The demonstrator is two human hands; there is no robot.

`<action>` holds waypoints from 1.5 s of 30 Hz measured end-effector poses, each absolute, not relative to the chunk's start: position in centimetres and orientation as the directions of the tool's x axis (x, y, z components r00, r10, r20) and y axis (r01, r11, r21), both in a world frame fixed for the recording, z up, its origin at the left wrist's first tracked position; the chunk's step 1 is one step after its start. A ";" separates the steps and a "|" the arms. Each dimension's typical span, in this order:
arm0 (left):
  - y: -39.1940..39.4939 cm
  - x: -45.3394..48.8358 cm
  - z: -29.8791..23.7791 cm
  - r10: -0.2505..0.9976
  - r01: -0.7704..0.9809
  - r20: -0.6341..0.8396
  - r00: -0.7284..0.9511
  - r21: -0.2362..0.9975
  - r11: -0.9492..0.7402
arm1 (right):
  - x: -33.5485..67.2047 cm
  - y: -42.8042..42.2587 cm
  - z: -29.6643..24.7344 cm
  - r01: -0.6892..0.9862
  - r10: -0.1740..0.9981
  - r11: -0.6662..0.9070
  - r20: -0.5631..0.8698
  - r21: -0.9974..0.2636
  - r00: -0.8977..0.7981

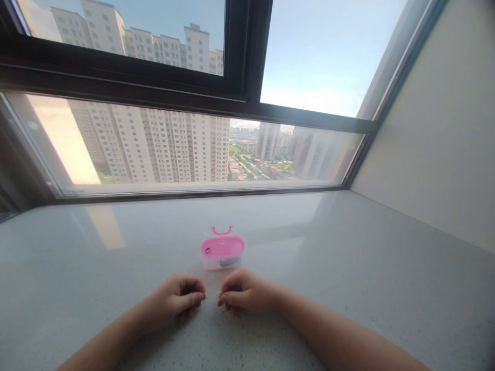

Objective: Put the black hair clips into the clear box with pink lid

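My left hand [180, 299] rests low over the pale speckled counter, fingers curled and thumb against the fingertips. Facing it across a narrow gap, my right hand [247, 292] is closed in a similar pinch. Whatever either pinch holds, if anything, is too small to make out. Just beyond both hands stands a small oval plastic box [212, 264] with a pink top [226, 248] and see-through sides. A dark item [231, 262] shows through its front wall. On the pink top is a small dark round mark or ring [208, 251]. Behind it a pink handle [221, 232] curves.
The speckled counter [348, 268] runs back to a dark-framed window [247, 105]. A plain white wall [433, 134] closes off the right side. Tall buildings [166, 144] and a street are seen through the glass. Sunlight reflects off the counter at the left.
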State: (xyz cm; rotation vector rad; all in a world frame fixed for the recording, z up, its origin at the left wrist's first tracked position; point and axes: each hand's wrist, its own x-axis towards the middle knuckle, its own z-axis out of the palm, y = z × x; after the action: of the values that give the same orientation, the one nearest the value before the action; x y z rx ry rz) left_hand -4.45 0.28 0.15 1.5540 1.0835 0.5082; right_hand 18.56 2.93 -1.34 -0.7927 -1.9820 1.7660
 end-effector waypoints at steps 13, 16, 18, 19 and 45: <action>0.2 -4.5 0.1 0.841 0.390 -0.240 0.485 0.920 0.037 | 18.5 3.0 -1.5 0.177 0.630 0.065 -0.096 -0.982 -0.770; 0.4 -4.6 -0.1 0.839 0.403 -0.243 0.486 0.915 0.032 | 18.5 3.0 -1.5 0.180 0.631 0.061 -0.102 -0.982 -0.769; 0.4 -4.6 -0.1 0.840 0.407 -0.246 0.483 0.913 0.033 | 18.6 2.9 -1.5 0.191 0.631 0.060 -0.111 -0.980 -0.768; 0.4 -4.6 -0.1 0.841 0.408 -0.248 0.481 0.912 0.035 | 18.6 3.0 -1.5 0.197 0.632 0.062 -0.115 -0.978 -0.767; 0.3 -4.5 0.1 0.843 0.389 -0.256 0.472 0.919 0.061 | 18.6 2.9 -1.2 0.208 0.631 0.042 -0.135 -0.977 -0.764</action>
State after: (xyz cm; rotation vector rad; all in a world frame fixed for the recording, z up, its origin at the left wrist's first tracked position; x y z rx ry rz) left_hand -4.53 0.28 0.10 1.5448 1.1128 0.4828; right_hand 18.57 2.95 -1.20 -0.8497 -1.9948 1.7737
